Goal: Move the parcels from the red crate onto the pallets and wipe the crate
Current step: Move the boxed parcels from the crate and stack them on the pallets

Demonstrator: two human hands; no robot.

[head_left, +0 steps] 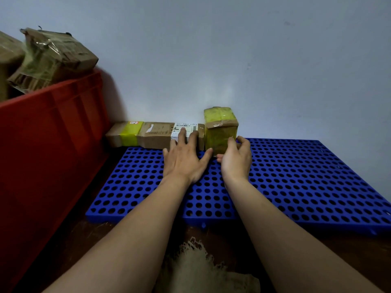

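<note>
Left hand (184, 159) laid flat, fingers straight, on labelled parcel (190, 126); right hand (236, 160) curled round upright yellow-taped parcel (221, 132), stood on blue pallet (296, 176). Red crate (53, 134), piled parcels (53, 58) inside, located left of left hand, nearer to it.

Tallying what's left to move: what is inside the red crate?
A taped brown parcel and part of another stick above the red crate; its wall hides anything below.
</note>
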